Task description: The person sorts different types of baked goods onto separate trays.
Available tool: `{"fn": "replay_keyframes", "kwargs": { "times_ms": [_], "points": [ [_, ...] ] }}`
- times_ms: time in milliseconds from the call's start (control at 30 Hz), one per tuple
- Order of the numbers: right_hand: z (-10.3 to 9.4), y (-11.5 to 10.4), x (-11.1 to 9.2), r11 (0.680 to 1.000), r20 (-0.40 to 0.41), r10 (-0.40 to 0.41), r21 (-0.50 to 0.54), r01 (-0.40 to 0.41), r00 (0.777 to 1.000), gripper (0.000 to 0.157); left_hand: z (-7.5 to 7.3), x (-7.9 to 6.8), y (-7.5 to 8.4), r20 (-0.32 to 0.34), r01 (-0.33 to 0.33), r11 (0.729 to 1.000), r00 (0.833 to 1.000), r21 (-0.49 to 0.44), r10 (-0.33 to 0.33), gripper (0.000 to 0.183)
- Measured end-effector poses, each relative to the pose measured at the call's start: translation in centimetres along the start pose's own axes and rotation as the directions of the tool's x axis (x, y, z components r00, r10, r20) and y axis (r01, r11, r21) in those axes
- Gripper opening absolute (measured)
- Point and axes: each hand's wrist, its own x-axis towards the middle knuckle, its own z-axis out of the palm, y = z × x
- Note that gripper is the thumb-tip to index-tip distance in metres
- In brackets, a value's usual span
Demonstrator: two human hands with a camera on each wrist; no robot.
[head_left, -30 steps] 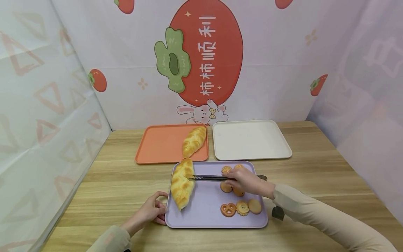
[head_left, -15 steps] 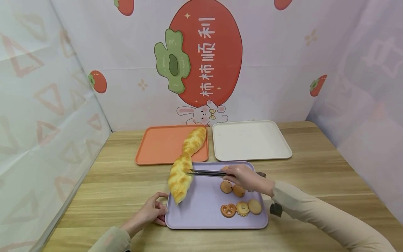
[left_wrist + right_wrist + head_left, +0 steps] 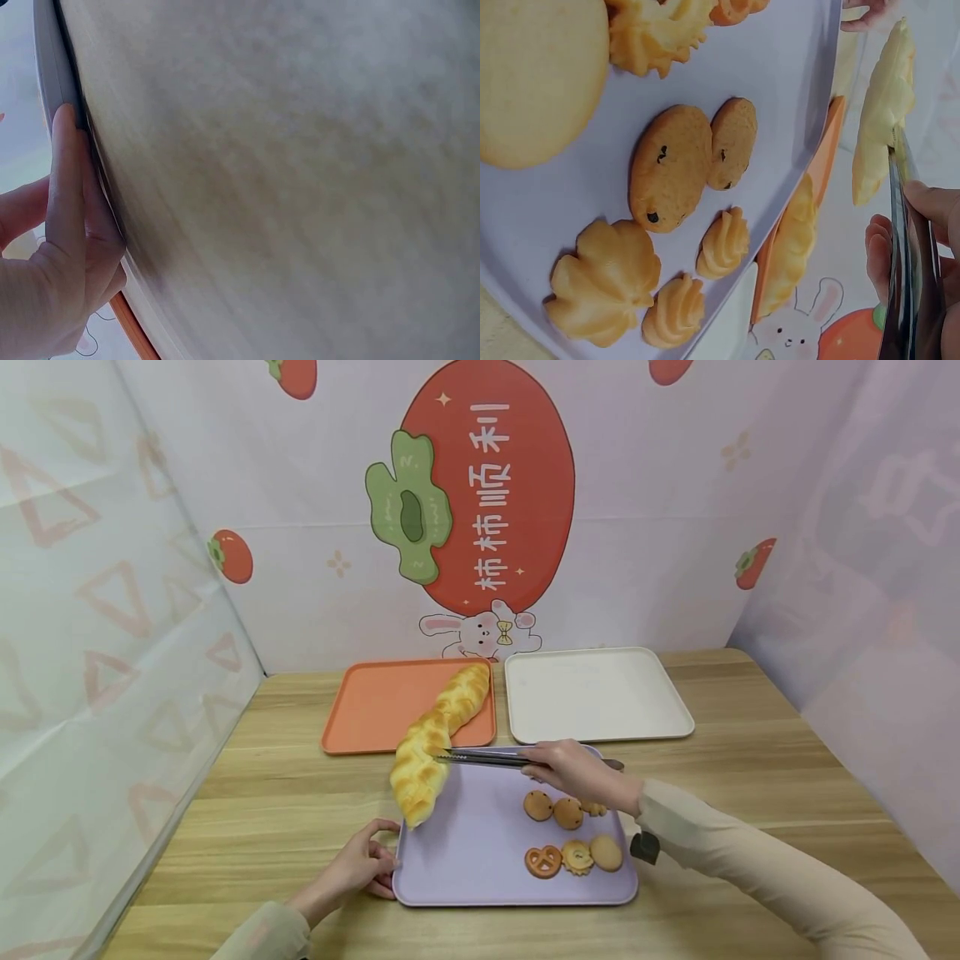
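Observation:
My right hand (image 3: pixel 573 768) grips a pair of metal tongs (image 3: pixel 480 758). Their tips pinch the side of a golden braided bread loaf (image 3: pixel 417 775), which overlaps the purple tray's far left corner and the orange tray's front edge in the head view. In the right wrist view this loaf (image 3: pixel 885 105) is raised above the tray level, with the tongs (image 3: pixel 907 255) at its side. My left hand (image 3: pixel 360 864) touches the left rim of the purple tray (image 3: pixel 472 877); a finger (image 3: pixel 66 180) lies straight along the tray's outer side. A second braided loaf (image 3: pixel 467 695) rests on the orange tray (image 3: pixel 375 706).
Several biscuits lie on the purple tray's right half, among them a pretzel (image 3: pixel 543 861), a round biscuit (image 3: pixel 605 853) and a dotted oval biscuit (image 3: pixel 669 166). A white tray (image 3: pixel 596 693) stands at the back right. A printed cloth backdrop (image 3: pixel 645 552) rises behind the wooden table (image 3: pixel 750 760).
The tongs and the loaf they pinch have moved away from me and left, off the purple tray's left side toward the orange tray. My left hand has stayed at the rim.

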Motion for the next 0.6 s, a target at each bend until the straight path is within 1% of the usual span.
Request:
{"fn": "replay_keyframes", "kwargs": {
  "times_ms": [200,467,600],
  "points": [
    [0.0,0.0,1.0,0.999,0.009,0.042,-0.013,-0.041,0.999,0.029,0.0,-0.1,0.1,0.005,-0.004,1.000,1.000,-0.002,0.004,0.051],
    [0.1,0.2,2.4,0.998,-0.033,0.008,-0.065,-0.010,0.999,0.028,0.0,-0.3,0.2,0.010,-0.012,1.000,1.000,-0.019,0.012,0.050],
    [0.3,0.5,3.0,0.997,-0.036,0.018,-0.068,-0.021,0.999,0.028,0.0,-0.3,0.2,0.011,-0.019,0.999,1.000,-0.028,0.019,0.050]
  ]
}}
